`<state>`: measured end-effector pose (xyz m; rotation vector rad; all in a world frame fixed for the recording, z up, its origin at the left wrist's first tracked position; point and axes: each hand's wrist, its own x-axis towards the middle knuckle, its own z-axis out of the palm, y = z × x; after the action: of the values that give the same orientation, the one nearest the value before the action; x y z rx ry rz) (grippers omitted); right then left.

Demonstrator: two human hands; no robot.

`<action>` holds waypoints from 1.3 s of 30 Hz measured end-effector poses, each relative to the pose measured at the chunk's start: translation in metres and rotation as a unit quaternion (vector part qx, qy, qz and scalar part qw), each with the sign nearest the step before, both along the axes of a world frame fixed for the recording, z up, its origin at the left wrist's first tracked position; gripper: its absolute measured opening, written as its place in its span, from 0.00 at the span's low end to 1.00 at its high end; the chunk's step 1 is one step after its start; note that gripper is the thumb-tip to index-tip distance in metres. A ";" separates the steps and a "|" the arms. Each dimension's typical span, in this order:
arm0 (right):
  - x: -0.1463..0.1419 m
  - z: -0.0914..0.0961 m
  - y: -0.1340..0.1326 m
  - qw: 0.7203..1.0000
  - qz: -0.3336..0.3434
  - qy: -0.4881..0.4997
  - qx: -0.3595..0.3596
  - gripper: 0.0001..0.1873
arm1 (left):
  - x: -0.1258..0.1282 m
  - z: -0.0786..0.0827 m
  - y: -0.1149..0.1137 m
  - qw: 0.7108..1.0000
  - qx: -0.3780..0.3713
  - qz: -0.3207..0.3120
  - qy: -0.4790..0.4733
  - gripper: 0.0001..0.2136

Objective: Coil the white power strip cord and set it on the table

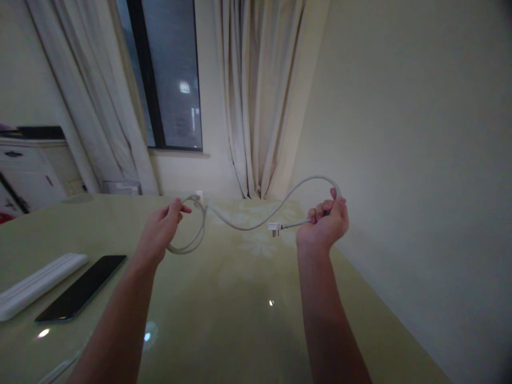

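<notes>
A white power cord (250,229) stretches in the air above the table between my two hands. My left hand (162,228) is closed on a looped part of it, with the loops hanging to the right of the fingers. Raised on the other side, my right hand (326,221) grips the cord near its plug end. From that fist a short length points left and ends in a white plug (274,226), its metal prongs facing down. The cord's other end cannot be made out.
On the glossy pale green table (224,298), a black smartphone (82,288) lies at the left beside a long white power strip-like bar (42,282). A thin white object (60,368) shows at the lower left. Behind are curtains (260,96), a window (172,74) and a white cabinet (36,165); a wall (408,160) borders the right.
</notes>
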<state>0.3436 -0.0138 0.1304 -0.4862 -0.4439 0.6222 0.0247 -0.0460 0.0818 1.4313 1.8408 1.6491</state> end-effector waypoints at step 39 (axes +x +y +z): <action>-0.040 -0.014 -0.019 0.761 0.209 -0.613 0.017 0.31 | 0.075 0.044 -0.064 0.957 0.111 -0.265 0.045 0.22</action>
<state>0.3038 -0.0330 0.1167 -0.7344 -1.8644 0.6517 0.0997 -0.1099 0.1257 1.9105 1.1761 1.5553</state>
